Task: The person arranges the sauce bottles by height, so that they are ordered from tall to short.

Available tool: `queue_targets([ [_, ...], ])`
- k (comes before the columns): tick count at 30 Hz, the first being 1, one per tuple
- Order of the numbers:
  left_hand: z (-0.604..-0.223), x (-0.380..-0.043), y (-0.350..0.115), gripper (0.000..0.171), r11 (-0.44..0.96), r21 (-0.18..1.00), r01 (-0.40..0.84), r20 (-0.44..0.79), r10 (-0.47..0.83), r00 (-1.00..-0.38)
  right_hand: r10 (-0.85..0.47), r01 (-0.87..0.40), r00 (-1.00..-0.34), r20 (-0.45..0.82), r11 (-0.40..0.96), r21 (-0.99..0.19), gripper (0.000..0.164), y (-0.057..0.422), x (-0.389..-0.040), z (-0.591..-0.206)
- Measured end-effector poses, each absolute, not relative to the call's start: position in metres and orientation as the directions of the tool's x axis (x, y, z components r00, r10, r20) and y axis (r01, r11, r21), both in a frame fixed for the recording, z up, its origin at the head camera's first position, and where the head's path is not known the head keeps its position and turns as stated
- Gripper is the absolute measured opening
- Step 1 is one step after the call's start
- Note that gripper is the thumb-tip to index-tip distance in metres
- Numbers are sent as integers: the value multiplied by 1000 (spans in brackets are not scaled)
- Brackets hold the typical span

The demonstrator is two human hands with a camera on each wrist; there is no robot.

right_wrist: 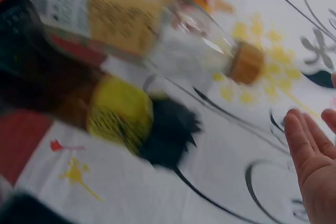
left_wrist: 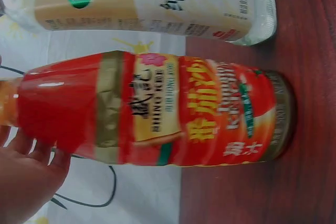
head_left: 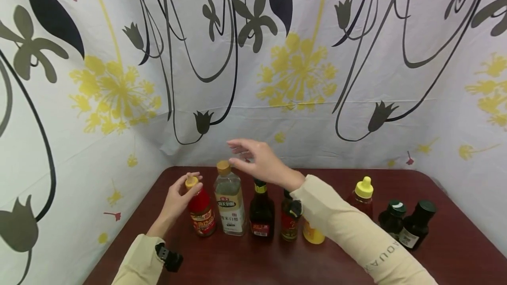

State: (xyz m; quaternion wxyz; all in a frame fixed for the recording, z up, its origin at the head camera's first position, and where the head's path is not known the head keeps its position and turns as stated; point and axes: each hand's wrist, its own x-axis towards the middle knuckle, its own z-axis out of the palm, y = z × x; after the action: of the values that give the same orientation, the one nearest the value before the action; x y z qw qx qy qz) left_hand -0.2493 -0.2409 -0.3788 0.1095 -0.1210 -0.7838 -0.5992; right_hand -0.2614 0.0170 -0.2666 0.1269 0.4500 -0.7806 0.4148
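Observation:
At the left of the row stands a red ketchup bottle (head_left: pixel 202 214) with a yellow cap; its label fills the left wrist view (left_wrist: pixel 199 111). My left hand (head_left: pixel 177 197) holds it round the neck and cap, with fingers (left_wrist: pixel 39 153) passing behind the shoulder. Just right of it is a clear white vinegar bottle (head_left: pixel 230 203) with a gold cap (right_wrist: pixel 247 63). Over that cap my right hand (head_left: pixel 259 159) is raised, its fingers extended and nothing in its grasp. A dark sauce bottle (head_left: pixel 261 214) with a yellow neck band (right_wrist: pixel 121 111) stands beside the vinegar.
Further right are a slim dark bottle (head_left: pixel 289 223) and a yellow container (head_left: pixel 314 233), both partly behind the right sleeve. A yellow-capped bottle (head_left: pixel 363 192) and two dark bottles (head_left: pixel 416 225) stand on the table's right side. A patterned cloth (head_left: pixel 297 135) hangs behind the dark red table (head_left: pixel 237 265).

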Motion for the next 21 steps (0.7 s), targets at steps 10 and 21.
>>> queue_targets([
  [10, -399, -259, -234, 33, 209, 913, 351, 372, -68, -926, -654, -722, -661, 369, 419, -551, 51, -8, -263, -290],
  [21, -389, -248, -232, 26, 236, 895, 379, 410, -98, -907, -605, -676, -721, 338, 506, -537, 45, -25, -270, -297],
])
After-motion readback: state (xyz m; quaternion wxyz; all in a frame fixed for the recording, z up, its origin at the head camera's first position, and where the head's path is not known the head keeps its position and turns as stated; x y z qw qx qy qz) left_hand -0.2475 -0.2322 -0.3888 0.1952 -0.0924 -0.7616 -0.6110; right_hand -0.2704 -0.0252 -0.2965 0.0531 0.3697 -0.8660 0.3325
